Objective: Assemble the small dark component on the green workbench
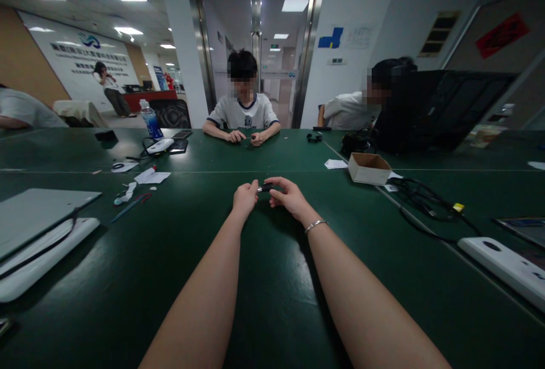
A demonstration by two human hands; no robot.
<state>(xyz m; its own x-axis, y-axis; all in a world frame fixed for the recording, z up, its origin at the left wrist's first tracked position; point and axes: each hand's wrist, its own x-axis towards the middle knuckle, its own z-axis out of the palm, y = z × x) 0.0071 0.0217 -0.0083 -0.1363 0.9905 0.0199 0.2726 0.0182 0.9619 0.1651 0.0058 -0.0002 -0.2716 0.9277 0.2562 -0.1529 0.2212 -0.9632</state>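
left hand (pixel 245 200) grip: fingertips together, clamped on silver end of small black stick (pixel 266 187). right hand (pixel 290 194) grip: thumb and fingers closed on its black end; bracelet (pixel 315 225) on that wrist. stick is between the two hands, over green table (pixel 272 267). exact finger contact too small to tell. right side: open box (pixel 368 175), then black cables, white power strip (pixel 506 269) nearer. left side: tweezers (pixel 128 209), paper scraps, grey laptop (pixel 42 216). far side: person (pixel 244 114) seated opposite, both hands on table; blue-labelled bottle (pixel 151 120) to the left.
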